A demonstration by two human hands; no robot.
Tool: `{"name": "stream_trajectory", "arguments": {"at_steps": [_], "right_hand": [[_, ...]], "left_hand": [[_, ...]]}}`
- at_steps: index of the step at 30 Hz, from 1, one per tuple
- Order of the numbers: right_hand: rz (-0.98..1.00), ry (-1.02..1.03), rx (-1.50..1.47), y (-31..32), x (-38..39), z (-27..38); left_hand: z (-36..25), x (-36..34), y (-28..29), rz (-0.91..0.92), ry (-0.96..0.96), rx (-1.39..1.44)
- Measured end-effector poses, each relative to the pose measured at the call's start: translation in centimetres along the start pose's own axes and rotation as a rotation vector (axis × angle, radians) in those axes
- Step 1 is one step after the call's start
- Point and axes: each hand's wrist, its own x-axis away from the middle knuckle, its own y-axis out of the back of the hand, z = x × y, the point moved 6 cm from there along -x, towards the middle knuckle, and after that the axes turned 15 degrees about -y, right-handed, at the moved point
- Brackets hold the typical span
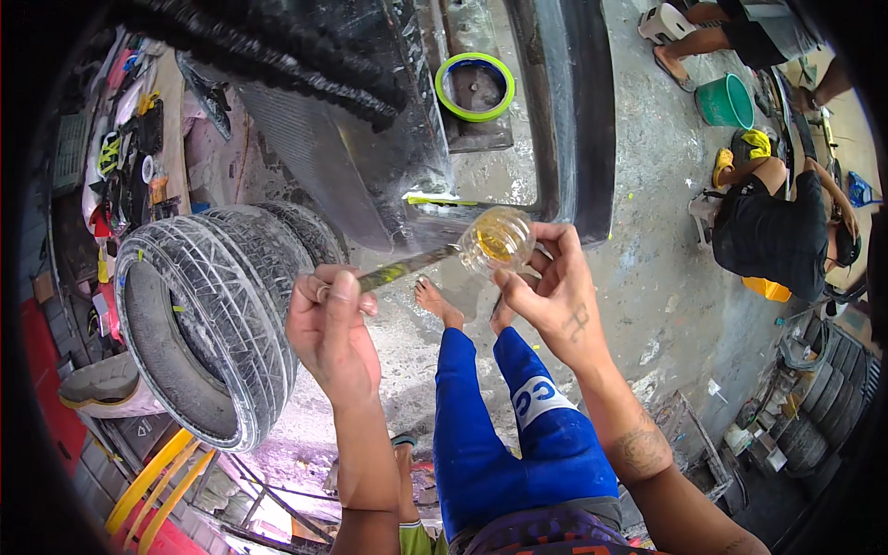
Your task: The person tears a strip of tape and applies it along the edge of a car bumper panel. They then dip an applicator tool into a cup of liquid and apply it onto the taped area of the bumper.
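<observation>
My right hand [566, 310] grips a small clear plastic cup [511, 227] that looks like a cut-off bottle, tilted with its open side toward my left hand. Some amber-yellow stuff [492, 245] shows inside it. Between the fingers and thumb of my left hand [340, 328] is a thin flat stick [407, 267], dark with yellowish smears. Its far end reaches the cup's mouth; whether the tip touches the inside I cannot tell. Beyond my hands lies a large dark panel [370, 153], with a roll of bright green tape [474, 117] beside it.
Worn tyres [268, 305] stand close at my left, above yellow bars [153, 481]. A cluttered bench [171, 120] lies farther left. At the right, a crouching person [763, 217] and another person's legs [698, 42] are near a green bucket [712, 102].
</observation>
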Motion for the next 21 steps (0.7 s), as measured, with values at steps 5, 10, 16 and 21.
{"name": "stream_trajectory", "arguments": {"at_steps": [5, 10, 16, 21], "right_hand": [[-0.043, 0.198, 0.125, -1.4, -0.6, 0.3], [-0.107, 0.251, 0.278, -2.5, -0.2, 0.5], [-0.081, 0.218, 0.273, -2.8, -0.7, 0.5], [-0.074, 0.202, 0.1, -2.6, -1.4, 0.9]], "left_hand": [[-0.7, 0.6, -2.4, 0.146, -0.155, -0.353], [0.8, 0.6, -3.4, 0.239, -0.302, -0.43], [5.5, 0.8, -1.4, -0.059, 0.314, 0.09], [5.8, 0.6, 0.0, -0.1, 0.325, 0.111]]}}
